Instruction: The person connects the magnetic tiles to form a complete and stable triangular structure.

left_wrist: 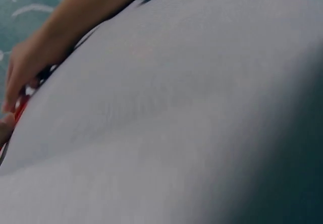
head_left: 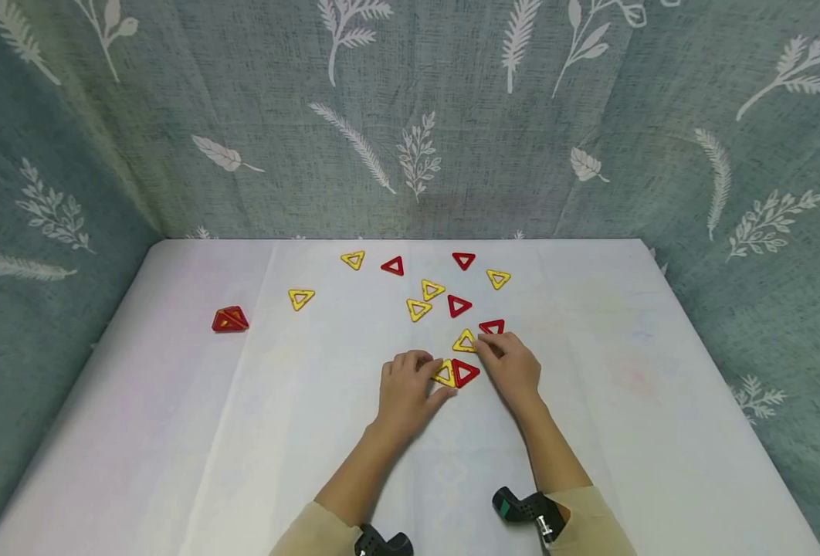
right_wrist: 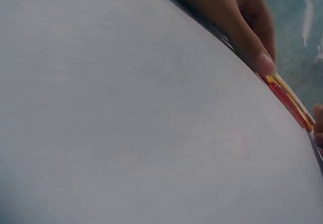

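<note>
My left hand [head_left: 408, 394] pinches a yellow triangular frame tile [head_left: 445, 383] between thumb and forefinger. Edge to edge with that tile, on its right, lies a red triangular tile [head_left: 475, 372]. My right hand [head_left: 514, 369] has thumb and forefinger on the right corner of another yellow triangular tile [head_left: 463, 349], just above the pair. Right behind its fingers is a red tile [head_left: 492, 323], partly hidden by the hand. In the right wrist view, fingertips meet red and yellow tile edges [right_wrist: 287, 100] at the frame's edge; the left wrist view shows mostly white tabletop [left_wrist: 151, 108].
Loose red and yellow triangular tiles lie farther back, among them a red one [head_left: 452, 306], a yellow one [head_left: 412, 311] and a yellow one [head_left: 292, 298] to the left. A red folded or built tile shape [head_left: 230, 320] stands at far left. Patterned cloth [head_left: 410, 116] hangs behind the table.
</note>
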A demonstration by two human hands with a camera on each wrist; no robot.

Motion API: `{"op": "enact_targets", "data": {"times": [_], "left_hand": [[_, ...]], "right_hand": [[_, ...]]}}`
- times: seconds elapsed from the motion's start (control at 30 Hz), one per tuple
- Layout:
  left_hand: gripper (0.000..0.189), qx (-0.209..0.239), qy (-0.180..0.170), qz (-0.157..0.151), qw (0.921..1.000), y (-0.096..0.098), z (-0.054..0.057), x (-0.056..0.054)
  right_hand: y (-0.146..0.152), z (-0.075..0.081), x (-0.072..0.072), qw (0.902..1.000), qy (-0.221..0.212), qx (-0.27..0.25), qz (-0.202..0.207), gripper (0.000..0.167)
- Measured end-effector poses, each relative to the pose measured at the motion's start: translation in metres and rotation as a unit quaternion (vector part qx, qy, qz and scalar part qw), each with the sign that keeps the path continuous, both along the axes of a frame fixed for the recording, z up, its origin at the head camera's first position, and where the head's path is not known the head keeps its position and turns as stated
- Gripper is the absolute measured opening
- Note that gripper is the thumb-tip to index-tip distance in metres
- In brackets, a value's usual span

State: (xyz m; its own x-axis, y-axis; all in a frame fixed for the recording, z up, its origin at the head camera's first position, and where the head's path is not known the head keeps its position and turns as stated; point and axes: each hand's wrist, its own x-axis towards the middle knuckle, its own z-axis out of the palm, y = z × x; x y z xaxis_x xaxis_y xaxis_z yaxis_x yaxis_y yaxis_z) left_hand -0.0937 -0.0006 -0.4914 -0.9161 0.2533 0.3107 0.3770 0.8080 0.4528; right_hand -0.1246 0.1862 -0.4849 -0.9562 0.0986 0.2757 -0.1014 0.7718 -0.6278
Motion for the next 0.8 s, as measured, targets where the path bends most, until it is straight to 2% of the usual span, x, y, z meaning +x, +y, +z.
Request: {"op": "enact_targets", "data": {"times": [0.27, 0.5, 0.8], "left_hand": [[0.051, 0.014, -0.009, 0.038, 0.9991, 0.013, -0.001, 0.0], [0.05, 0.01, -0.017, 0.038, 0.9991, 0.011, 0.0, -0.003], [0.049, 0.02, -0.031, 0.048, 0.9982, 0.01, 0.001, -0.001]], "right_hand": [[-0.002, 0.001, -0.006, 0.9999, -0.007, 0.012, 0.008, 0.028], [-0.001, -0.002, -0.007, 0.9996, 0.012, 0.013, 0.022, 0.025], [0.001, -0.003, -0.004, 0.9993, 0.006, 0.008, 0.037, 0.024]]}}
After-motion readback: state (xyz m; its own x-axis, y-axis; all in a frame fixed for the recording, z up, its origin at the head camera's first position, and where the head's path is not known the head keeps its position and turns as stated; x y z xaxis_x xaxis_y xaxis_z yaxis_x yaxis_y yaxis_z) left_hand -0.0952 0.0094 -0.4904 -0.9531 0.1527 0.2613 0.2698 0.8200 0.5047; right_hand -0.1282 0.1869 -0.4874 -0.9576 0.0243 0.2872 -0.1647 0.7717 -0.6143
